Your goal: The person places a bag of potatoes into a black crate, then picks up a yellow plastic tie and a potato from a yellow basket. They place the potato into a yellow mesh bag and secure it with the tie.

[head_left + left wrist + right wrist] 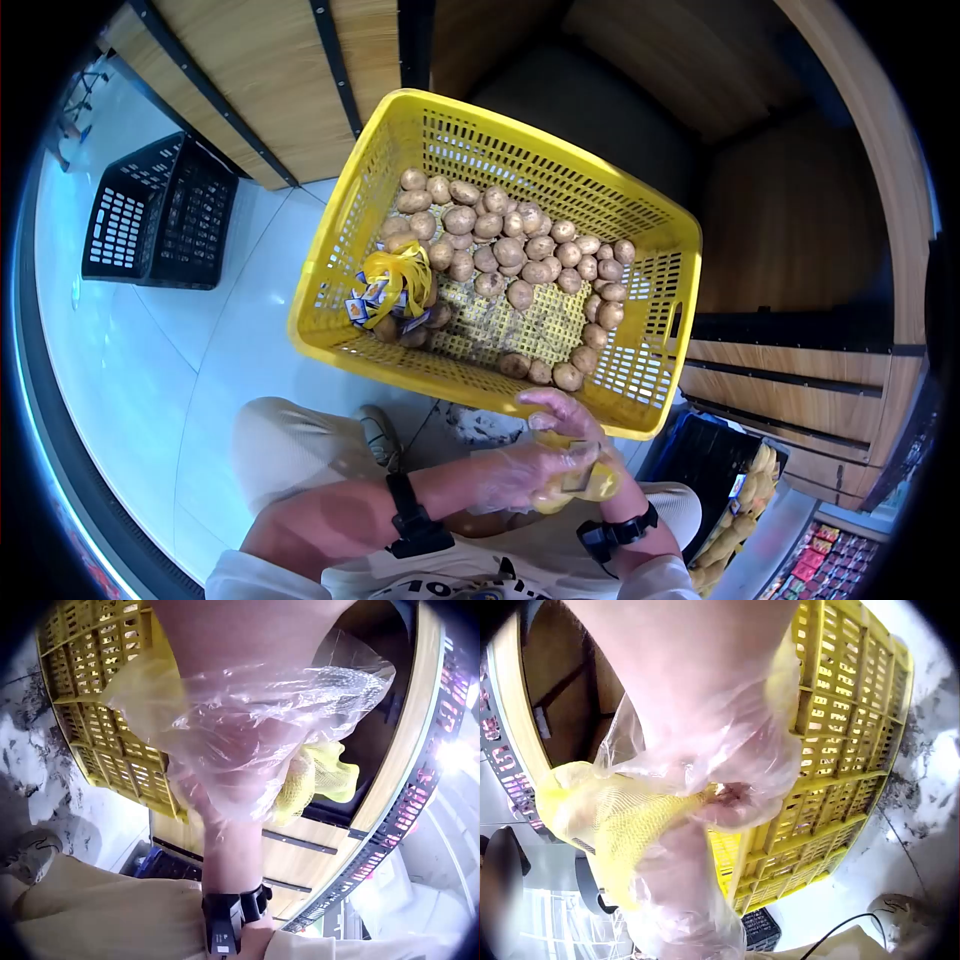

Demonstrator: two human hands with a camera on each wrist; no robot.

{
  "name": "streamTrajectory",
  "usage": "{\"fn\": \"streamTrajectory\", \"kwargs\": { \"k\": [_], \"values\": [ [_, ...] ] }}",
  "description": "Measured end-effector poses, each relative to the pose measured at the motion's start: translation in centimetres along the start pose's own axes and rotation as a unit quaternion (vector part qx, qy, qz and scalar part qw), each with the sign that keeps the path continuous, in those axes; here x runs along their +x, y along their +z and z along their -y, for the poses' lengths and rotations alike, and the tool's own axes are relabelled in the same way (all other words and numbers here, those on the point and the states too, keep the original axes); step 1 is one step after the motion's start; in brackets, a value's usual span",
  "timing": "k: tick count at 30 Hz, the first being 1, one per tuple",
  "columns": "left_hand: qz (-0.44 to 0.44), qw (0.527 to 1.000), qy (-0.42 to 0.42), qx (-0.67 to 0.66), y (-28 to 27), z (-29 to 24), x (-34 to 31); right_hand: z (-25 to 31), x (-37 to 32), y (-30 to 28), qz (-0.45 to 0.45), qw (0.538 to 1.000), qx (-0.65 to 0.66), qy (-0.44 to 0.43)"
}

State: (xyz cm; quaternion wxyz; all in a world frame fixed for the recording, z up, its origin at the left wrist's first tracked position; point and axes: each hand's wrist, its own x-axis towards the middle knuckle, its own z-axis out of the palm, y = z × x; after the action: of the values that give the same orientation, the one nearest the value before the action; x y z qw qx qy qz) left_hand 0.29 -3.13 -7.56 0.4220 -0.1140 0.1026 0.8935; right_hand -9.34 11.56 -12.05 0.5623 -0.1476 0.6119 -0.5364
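A yellow mesh bag [598,482] is between my two hands, close to my body and just outside the near rim of the yellow basket [470,378]. My left hand [525,472], in a clear plastic glove, grips the bag from the left. My right hand [565,415], also gloved, has its fingers near the basket rim. In the right wrist view, the right hand [727,761] pinches a gathered, twisted end of the mesh [630,817], which spreads over the left hand. Loose potatoes [510,250] lie in the basket.
Inside the basket's left end sits a bundle of yellow mesh bags with blue-and-white labels [395,285]. A black basket [160,215] stands on the floor at left. At lower right, a dark crate holds filled bags [735,520]. Wooden cabinets [800,385] line the right side.
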Motion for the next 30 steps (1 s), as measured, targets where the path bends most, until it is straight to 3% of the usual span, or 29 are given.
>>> {"fn": "streamTrajectory", "kwargs": {
  "k": [3, 5, 6, 8, 9, 11, 13, 15, 16, 17, 18, 19, 21, 26, 30],
  "values": [
    [0.01, 0.999, 0.028, -0.036, -1.1, 0.8, 1.2, 0.8, 0.1, 0.5, -0.023, 0.999, -0.029, 0.019],
    [0.01, 0.999, 0.027, -0.044, 0.3, -0.9, 0.6, 1.4, 0.1, -1.0, 0.026, 0.996, 0.071, -0.043],
    [-0.042, 0.998, 0.039, -0.033, 1.0, -1.7, 0.2, 2.5, 0.4, -1.8, 0.015, 0.998, 0.059, 0.001],
    [-0.019, 0.994, 0.086, -0.062, 0.1, -1.7, 1.1, 8.6, 0.9, -1.5, -0.051, 0.99, -0.066, 0.115],
    [0.006, 0.988, 0.126, -0.086, -0.4, -1.7, 1.3, 10.2, 1.5, -2.6, -0.018, 0.99, 0.012, 0.138],
    [0.039, 0.98, 0.165, -0.103, -0.1, -2.6, 0.6, 13.3, 4.1, -2.9, -0.047, 0.979, -0.055, 0.193],
    [0.04, 0.976, 0.178, -0.12, 0.2, -3.8, 0.2, 13.5, 8.3, -4.1, 0.012, 0.975, -0.141, 0.172],
    [0.05, 0.975, 0.192, -0.101, 0.6, -6.0, -1.7, 11.9, 12.9, -4.2, 0.054, 0.962, -0.217, 0.156],
    [-0.028, 0.964, 0.227, -0.133, 0.6, -6.7, -1.6, 10.1, 15.6, -4.4, 0.074, 0.932, -0.34, 0.1],
    [-0.107, 0.946, 0.26, -0.164, 0.3, -7.4, -1.7, 7.6, 18.2, -4.8, 0.092, 0.884, -0.457, 0.04],
    [-0.102, 0.92, 0.328, -0.188, -0.5, -8.4, -2.0, 5.1, 20.3, -4.8, 0.102, 0.84, -0.532, 0.006],
    [-0.219, 0.847, 0.414, -0.25, 1.6, -10.7, -2.6, 2.5, 22.3, -4.6, 0.11, 0.818, -0.564, -0.006],
    [-0.202, 0.834, 0.444, -0.259, 1.4, -12.1, -3.9, -2.6, 26.2, -4.4, 0.123, 0.776, -0.617, -0.031],
    [-0.188, 0.825, 0.459, -0.271, 1.0, -12.4, -5.2, -11.0, 30.1, -4.1, 0.123, 0.766, -0.627, -0.067],
    [-0.184, 0.824, 0.458, -0.278, 1.2, -12.5, -4.8, -13.7, 31.5, -4.5, 0.113, 0.797, -0.587, -0.086]
  ]
}}
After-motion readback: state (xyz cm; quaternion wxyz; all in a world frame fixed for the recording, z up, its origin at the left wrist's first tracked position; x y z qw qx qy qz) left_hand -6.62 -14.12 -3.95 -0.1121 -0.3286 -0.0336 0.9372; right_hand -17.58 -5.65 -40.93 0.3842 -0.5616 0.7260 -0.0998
